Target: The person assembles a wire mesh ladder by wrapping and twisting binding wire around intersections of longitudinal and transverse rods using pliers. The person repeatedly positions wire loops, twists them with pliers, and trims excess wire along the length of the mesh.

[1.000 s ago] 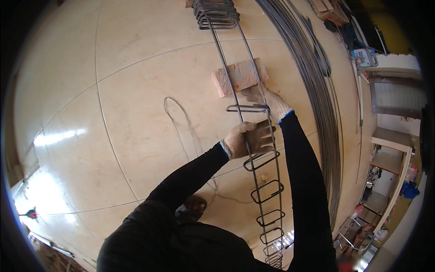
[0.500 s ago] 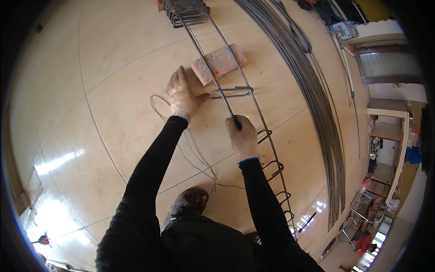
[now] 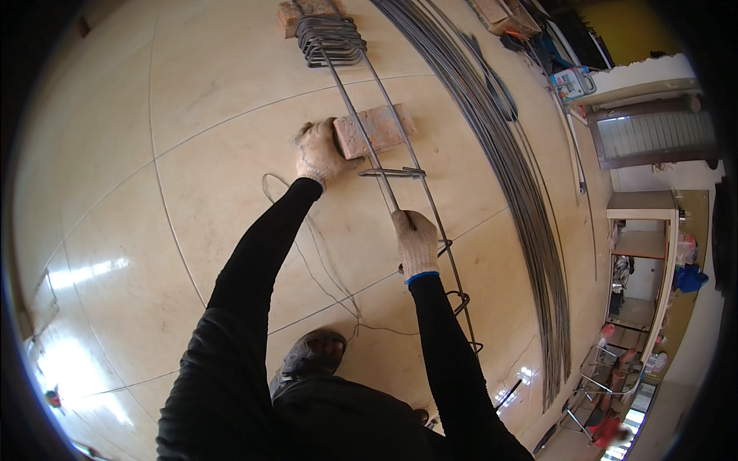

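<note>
Left hand: your gloved left hand [image 3: 319, 152] grips the near end of the brick [image 3: 375, 131], fingers curled over its edge; the knit glove is pale and grimy.
Right hand: your right hand [image 3: 415, 242], same worn glove with a blue cuff, is closed round one long bar of the cage [image 3: 400, 192].
Cage: two thin, dark steel bars run away from you across the floor, crossed by rectangular stirrups; a bunch of stirrups [image 3: 330, 40] sits stacked tight at the far end, one stirrup [image 3: 392, 173] lies between your hands, and more are spaced out beside your right forearm.
Brick: reddish, rough, oblong, lying flat under the two bars, just ahead of your right hand.
Floor: large glossy cream tiles [image 3: 192, 115] with thin grout lines and glare.
Rods: a long bundle of straight grey rods [image 3: 507, 169] lies to your right, well apart from the cage.
Wire: a thin loose wire [image 3: 323, 269] loops over the tiles between your arms.
</note>
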A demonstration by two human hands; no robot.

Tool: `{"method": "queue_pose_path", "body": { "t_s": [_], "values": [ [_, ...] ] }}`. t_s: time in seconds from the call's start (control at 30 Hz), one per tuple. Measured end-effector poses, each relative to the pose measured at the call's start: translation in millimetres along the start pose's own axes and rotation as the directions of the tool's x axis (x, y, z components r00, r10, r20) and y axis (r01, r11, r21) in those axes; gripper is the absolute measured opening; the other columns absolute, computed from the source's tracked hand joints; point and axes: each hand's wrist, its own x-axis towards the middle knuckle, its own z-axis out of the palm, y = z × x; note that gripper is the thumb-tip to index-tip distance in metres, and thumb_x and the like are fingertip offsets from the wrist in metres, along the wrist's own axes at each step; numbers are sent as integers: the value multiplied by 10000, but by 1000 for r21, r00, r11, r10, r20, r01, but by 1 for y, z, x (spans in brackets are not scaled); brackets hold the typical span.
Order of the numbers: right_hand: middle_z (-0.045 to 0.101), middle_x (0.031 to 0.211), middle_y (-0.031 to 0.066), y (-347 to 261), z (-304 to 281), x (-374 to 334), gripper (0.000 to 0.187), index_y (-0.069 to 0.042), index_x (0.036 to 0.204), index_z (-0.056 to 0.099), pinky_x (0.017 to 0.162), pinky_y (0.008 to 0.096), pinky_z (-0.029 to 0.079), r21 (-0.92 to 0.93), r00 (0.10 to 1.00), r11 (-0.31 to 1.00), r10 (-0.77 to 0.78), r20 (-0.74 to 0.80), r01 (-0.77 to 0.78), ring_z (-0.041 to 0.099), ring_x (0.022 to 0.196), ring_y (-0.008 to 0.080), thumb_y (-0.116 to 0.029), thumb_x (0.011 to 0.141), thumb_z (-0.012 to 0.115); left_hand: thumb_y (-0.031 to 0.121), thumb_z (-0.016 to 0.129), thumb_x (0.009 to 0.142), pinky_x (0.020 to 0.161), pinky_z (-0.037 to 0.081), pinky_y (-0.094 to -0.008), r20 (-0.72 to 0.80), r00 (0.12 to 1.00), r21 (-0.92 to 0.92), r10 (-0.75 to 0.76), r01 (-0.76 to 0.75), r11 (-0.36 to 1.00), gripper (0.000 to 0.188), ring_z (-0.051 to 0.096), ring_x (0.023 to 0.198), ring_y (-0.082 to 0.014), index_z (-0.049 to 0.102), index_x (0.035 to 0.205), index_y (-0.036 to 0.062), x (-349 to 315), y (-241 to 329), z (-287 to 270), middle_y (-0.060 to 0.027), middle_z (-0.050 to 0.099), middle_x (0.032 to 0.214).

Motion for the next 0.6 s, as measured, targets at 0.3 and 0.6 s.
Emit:
{"method": "queue_pose_path", "body": {
  "t_s": [0.3, 0.6],
  "values": [
    [779, 1004, 224, -11, -5, -15, 321, -7, 1051, 790, 845, 478, 573, 29, 996, 999, 17, -84, -14, 738, 944, 434, -303, 1020, 669, 521, 919, 680, 1101, 467, -545, -18, 998, 79, 64, -62, 995, 797, 677, 1178, -398, 679, 1278, 53, 15, -26, 13, -188, 744, 1153],
    [774, 1114, 190, -15, 11, -8, 286, -124, 1025, 813, 913, 464, 594, -326, 997, 942, 71, -27, -76, 746, 1091, 368, -367, 876, 831, 599, 910, 738, 1016, 544, -501, -57, 994, 92, 91, -85, 992, 850, 670, 1192, -398, 662, 1330, 43, 16, -35, 25, -211, 705, 1239]
  ]
}}
